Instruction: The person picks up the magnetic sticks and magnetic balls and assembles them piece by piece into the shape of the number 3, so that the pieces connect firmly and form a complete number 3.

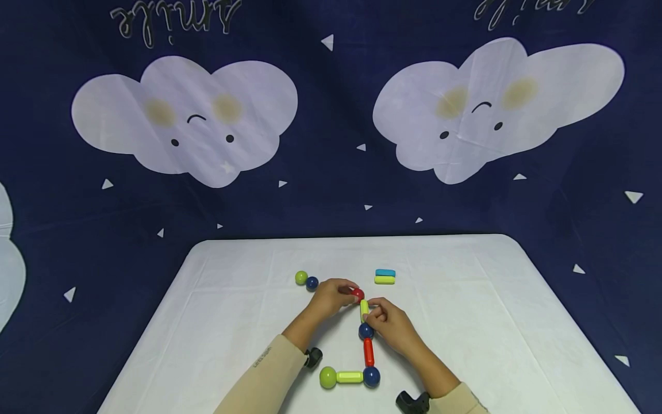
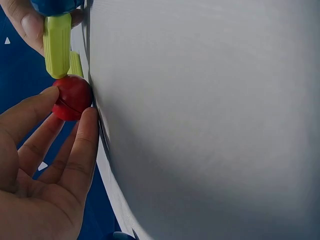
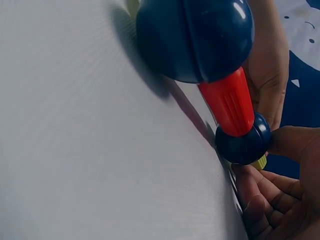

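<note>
My left hand [image 1: 331, 299] pinches a red ball [image 1: 358, 295] between thumb and fingers. In the left wrist view the red ball [image 2: 75, 102] meets the end of a yellow-green rod [image 2: 57, 47]. My right hand [image 1: 397, 329] holds that yellow-green rod [image 1: 364, 309] near the blue ball [image 1: 365, 331] at its other end. A red rod [image 1: 368, 352] joins this ball to a second blue ball [image 1: 371, 377]. From there another yellow-green rod [image 1: 349, 377] leads left to a green ball [image 1: 328, 377]. In the right wrist view the larger-looking blue ball [image 3: 195, 37] hides part of the chain.
Beyond my left hand lie a loose green ball [image 1: 301, 278] and a blue ball [image 1: 312, 283]. A blue rod [image 1: 385, 272] and a yellow-green rod [image 1: 384, 280] lie side by side farther back. Everything rests on a white table [image 1: 233, 322], before a dark blue cloth [image 1: 331, 213].
</note>
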A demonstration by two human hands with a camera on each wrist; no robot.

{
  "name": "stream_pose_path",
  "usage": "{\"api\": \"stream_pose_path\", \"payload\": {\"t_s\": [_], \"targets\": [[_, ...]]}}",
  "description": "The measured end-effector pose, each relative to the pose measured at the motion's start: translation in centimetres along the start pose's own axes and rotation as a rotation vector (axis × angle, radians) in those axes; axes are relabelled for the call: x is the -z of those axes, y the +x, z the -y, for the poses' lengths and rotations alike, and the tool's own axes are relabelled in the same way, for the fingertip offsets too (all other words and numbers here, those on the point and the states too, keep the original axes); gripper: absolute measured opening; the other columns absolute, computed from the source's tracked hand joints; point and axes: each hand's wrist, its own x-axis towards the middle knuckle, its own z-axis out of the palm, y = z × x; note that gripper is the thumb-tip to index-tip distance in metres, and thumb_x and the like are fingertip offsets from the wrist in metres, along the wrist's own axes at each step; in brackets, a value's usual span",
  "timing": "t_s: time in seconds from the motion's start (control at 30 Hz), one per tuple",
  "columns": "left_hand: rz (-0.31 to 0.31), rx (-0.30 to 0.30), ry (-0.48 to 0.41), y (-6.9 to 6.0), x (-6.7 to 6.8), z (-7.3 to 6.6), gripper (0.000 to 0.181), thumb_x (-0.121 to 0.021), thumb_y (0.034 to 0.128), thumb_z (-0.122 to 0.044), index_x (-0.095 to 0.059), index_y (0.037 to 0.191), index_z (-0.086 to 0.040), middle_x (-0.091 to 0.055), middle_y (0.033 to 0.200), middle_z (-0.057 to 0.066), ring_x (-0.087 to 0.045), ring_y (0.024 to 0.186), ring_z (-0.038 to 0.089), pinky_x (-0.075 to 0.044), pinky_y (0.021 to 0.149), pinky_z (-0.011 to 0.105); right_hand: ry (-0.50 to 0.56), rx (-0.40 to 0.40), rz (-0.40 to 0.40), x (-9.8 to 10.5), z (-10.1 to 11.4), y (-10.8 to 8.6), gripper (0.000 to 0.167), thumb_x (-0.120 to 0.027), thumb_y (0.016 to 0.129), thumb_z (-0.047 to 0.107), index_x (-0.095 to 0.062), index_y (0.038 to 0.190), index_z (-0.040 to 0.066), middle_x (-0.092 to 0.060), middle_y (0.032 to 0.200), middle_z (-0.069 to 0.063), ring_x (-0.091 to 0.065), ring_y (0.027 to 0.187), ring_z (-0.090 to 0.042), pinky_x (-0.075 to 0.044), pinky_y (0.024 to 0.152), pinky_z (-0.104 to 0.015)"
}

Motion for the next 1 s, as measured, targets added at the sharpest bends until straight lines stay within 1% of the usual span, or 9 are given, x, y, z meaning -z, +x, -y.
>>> {"api": "stream_pose_path", "payload": {"t_s": [0.1,0.27,0.5,0.73,0.9,1.0], "targets": [[0.002,-0.016,-0.005,0.06,-0.11,-0.04,0.022,-0.077,0.0888,-0.02,-0.076,0.11,-0.017,-0.075,0.102,0.004,-0.064,0.088,0.017,-0.054,0.073,0.034,0.0,-0.004,0.001,0.02,0.06,0.02,0.033,-0.072,0.092,0.018,-0.065,0.123,0.009,-0.063,0.081,0.005,-0.053,0.07,-0.009,-0.043,0.062,-0.02],[0.012,-0.026,-0.014,0.19,-0.26,-0.2,0.021,-0.076,0.0895,-0.018,-0.076,0.111,-0.017,-0.075,0.105,0.005,-0.064,0.091,0.016,-0.054,0.075,0.033,0.003,-0.005,0.001,0.0,0.11,0.07,0.033,-0.072,0.092,0.018,-0.065,0.123,0.009,-0.063,0.081,0.005,-0.053,0.07,-0.009,-0.043,0.062,-0.02],[0.023,-0.028,-0.027,0.25,-0.34,-0.27,0.021,-0.076,0.0896,-0.017,-0.076,0.111,-0.017,-0.075,0.105,0.005,-0.064,0.09,0.016,-0.054,0.075,0.034,0.01,0.0,0.004,0.01,0.01,0.16,0.032,-0.072,0.092,0.017,-0.065,0.122,0.01,-0.063,0.081,0.005,-0.053,0.069,-0.009,-0.043,0.061,-0.02],[0.023,-0.024,-0.037,0.3,-0.46,-0.11,0.02,-0.075,0.0897,-0.016,-0.076,0.11,-0.017,-0.075,0.105,0.004,-0.064,0.092,0.016,-0.055,0.078,0.035,0.002,0.002,0.006,-0.11,-0.15,0.15,0.032,-0.072,0.092,0.017,-0.065,0.122,0.009,-0.063,0.081,0.005,-0.053,0.069,-0.009,-0.042,0.061,-0.02],[0.024,-0.04,-0.027,0.46,-0.55,-0.03,0.021,-0.076,0.0896,-0.016,-0.076,0.111,-0.017,-0.076,0.105,0.004,-0.065,0.093,0.015,-0.055,0.079,0.034,0.005,-0.002,0.001,-0.11,-0.12,0.13,0.031,-0.072,0.092,0.017,-0.065,0.121,0.009,-0.062,0.081,0.004,-0.052,0.069,-0.009,-0.042,0.061,-0.02],[0.026,-0.055,-0.023,0.56,-0.59,-0.06,0.022,-0.076,0.0894,-0.016,-0.076,0.111,-0.015,-0.077,0.105,0.006,-0.066,0.092,0.015,-0.055,0.077,0.033,0.005,-0.003,-0.003,-0.09,-0.04,0.14,0.031,-0.072,0.092,0.016,-0.065,0.121,0.009,-0.062,0.081,0.004,-0.053,0.069,-0.009,-0.042,0.061,-0.02]]}}
